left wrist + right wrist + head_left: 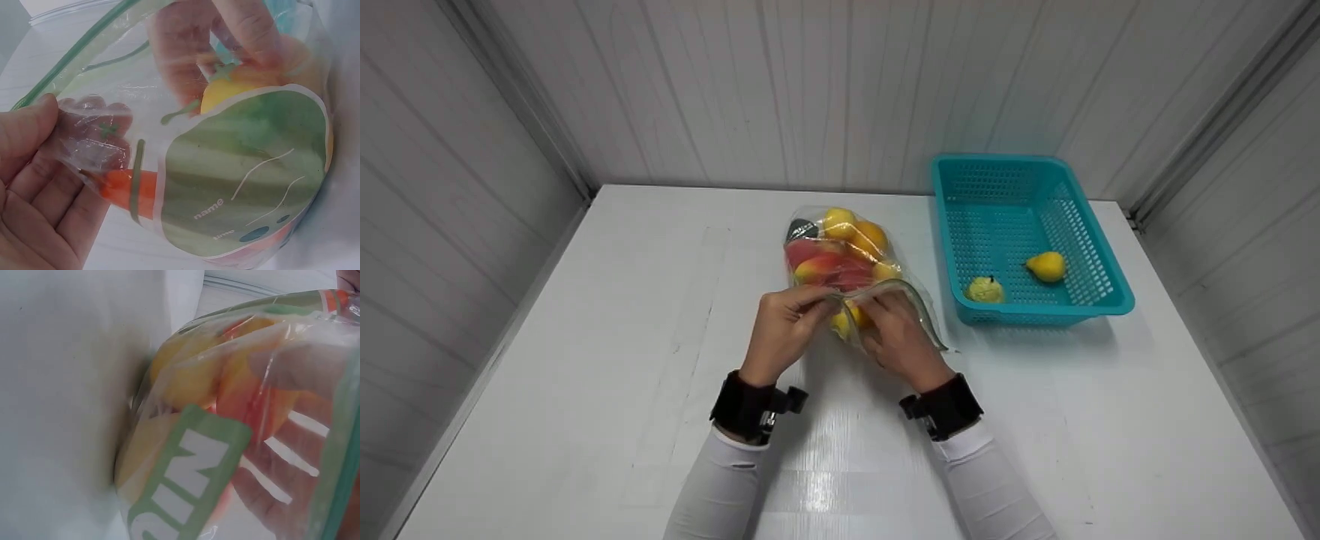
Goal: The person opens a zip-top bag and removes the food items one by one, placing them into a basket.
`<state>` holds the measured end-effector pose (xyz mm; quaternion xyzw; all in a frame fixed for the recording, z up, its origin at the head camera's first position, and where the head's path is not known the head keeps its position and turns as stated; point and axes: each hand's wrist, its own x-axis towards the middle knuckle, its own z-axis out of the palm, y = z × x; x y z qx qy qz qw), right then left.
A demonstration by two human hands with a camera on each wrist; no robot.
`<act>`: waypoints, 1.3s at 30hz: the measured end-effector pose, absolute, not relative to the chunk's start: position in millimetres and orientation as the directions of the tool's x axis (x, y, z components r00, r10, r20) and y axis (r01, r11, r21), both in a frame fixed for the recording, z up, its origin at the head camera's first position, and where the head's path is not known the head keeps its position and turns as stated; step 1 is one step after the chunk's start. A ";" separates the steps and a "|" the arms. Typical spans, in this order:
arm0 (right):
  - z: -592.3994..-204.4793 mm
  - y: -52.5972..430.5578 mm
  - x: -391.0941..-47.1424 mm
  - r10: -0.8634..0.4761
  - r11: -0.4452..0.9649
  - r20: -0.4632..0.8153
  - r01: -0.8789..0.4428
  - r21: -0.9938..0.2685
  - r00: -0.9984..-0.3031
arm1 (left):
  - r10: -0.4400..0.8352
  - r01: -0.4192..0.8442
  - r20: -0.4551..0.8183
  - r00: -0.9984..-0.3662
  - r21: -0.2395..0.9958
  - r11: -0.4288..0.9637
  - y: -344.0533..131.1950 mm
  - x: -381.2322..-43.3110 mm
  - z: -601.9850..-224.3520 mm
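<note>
A clear zip bag point(911, 289) lies on the table, full of fruit. Mango-like red and yellow fruit point(826, 266), an orange point(870, 238), a lemon-yellow fruit point(838, 223) and a dark fruit point(802, 229) show through the plastic. With thumb and fingers, my left hand point(784, 330) pinches one side of the bag's mouth. My right hand point(904, 337) reaches inside through that mouth. Its fingers point(292, 427) look extended and spread behind the plastic, near a red-orange fruit point(247, 394). In the left wrist view they touch a yellow fruit point(230, 93), partly covered by the printed label point(242, 169).
To the right stands a turquoise perforated basket point(1039, 309). In it lie a yellow pear point(1046, 266) and a pale green, bumpy fruit point(985, 290). The white table point(622, 337) meets panelled walls at the back and sides.
</note>
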<state>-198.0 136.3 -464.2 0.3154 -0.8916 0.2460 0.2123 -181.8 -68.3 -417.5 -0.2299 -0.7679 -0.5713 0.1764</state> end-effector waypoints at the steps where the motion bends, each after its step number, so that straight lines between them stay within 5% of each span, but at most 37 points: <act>1: -464.8 136.2 -198.3 -0.457 0.683 0.547 -0.671 -0.289 -0.701 | 0.153 0.555 0.534 -0.832 0.795 0.245 -68.3 -182.0 -417.7; 16: -450.7 141.7 -193.5 -0.437 0.690 0.569 -0.665 -0.285 -0.697 | 0.142 0.570 0.552 -0.822 0.784 0.246 -69.1 -183.1 -417.6; 39: -398.3 179.5 -171.2 -0.423 0.642 0.269 -0.496 -0.585 -0.865 | 0.130 0.565 0.550 -0.825 0.791 0.236 -71.3 -182.2 -417.1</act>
